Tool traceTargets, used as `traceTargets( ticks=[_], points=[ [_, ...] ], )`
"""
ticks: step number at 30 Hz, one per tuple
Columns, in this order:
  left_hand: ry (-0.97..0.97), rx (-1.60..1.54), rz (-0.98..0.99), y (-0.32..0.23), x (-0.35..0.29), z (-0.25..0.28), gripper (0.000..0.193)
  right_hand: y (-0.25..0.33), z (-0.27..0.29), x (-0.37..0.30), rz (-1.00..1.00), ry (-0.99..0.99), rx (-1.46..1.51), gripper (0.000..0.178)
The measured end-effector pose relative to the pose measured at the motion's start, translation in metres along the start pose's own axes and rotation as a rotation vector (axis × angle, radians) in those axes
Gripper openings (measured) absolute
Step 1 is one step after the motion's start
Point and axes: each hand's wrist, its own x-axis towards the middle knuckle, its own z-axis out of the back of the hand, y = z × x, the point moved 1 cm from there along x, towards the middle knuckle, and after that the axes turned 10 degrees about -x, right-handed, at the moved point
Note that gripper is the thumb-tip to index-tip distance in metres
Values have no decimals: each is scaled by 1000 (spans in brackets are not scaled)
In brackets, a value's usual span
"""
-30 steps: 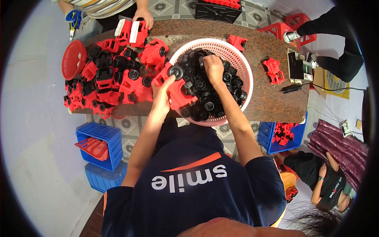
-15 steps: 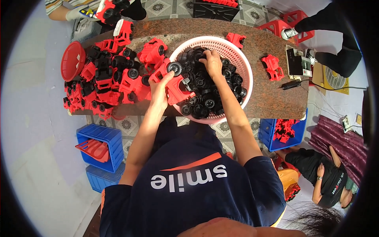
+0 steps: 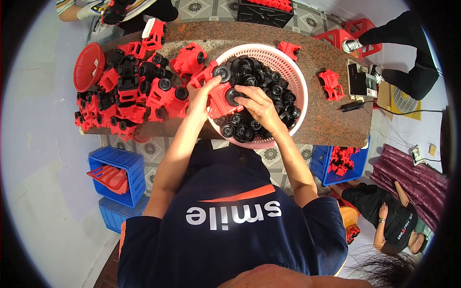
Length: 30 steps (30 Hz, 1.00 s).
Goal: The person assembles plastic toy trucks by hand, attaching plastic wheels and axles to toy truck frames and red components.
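Red toy truck body [image 3: 218, 106] is held at the centre of the frame, over the left part of the pink basket [image 3: 306, 91]. Left hand [image 3: 198, 102] is clamped on the body from its left side, thumb laid by the upper black wheel [image 3: 222, 73]. Right hand [image 3: 260, 106] is brought in from the right; the lower black wheel [image 3: 231, 97] is pinched between its thumb and fingers, against the body. Whether that wheel is fully seated cannot be told: partly covered by the fingers.

Basket is filled with loose black wheels [image 3: 249, 81], bare wall visible at its upper right. It is set on the brown speckled table [image 3: 331, 122]. Table's left side is covered by a pile of red and black toy trucks [image 3: 128, 82], with a red basket [image 3: 85, 69] tilted at its far-left edge. One red truck [image 3: 330, 85] is placed right of the pink basket, another red part [image 3: 289, 49] just beyond the rim, upper right.

Upper left: a black-and-red toy [image 3: 114, 12] is held by a co-worker's gloved hand [image 3: 91, 9]. Red parts are stored in a blue crate [image 3: 324, 165], lower right of the table.
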Motion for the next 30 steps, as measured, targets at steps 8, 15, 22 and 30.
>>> traceTargets(
  ticks=[8,15,22,30],
  points=[
    [90,91,71,4,9,12,48,-5,0,-8,97,68,-43,34],
    [74,49,96,6,5,15,46,-6,-9,-17,-323,79,443,17],
    [8,140,-7,6,0,4,50,-12,-15,-15,-845,-132,1112,28],
    [73,85,67,11,4,12,78,-3,-15,-12,-759,69,985,21]
  ],
)
